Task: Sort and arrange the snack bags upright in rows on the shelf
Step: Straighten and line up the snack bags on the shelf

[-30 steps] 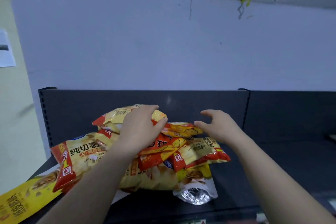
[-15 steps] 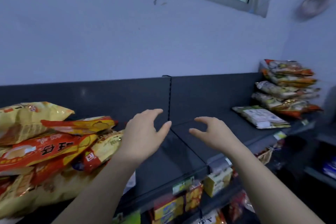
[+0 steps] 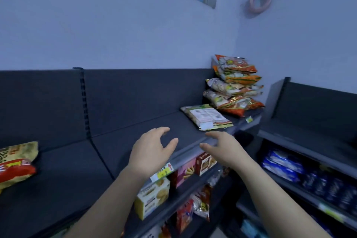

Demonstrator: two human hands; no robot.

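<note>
left hand [image 3: 150, 149], right hand [image 3: 222, 150]: both empty, fingers spread and loosely curved, over the front edge of the dark shelf [image 3: 135, 141]. yellow-red snack bags [image 3: 17, 162]: lying at the left end. pale bag [image 3: 206, 117]: flat, just beyond the right hand. stacked bags [image 3: 233, 87]: leaning pile in the far right corner. risk: tugging a lower bag would likely spill the pile off the shelf end.
</note>
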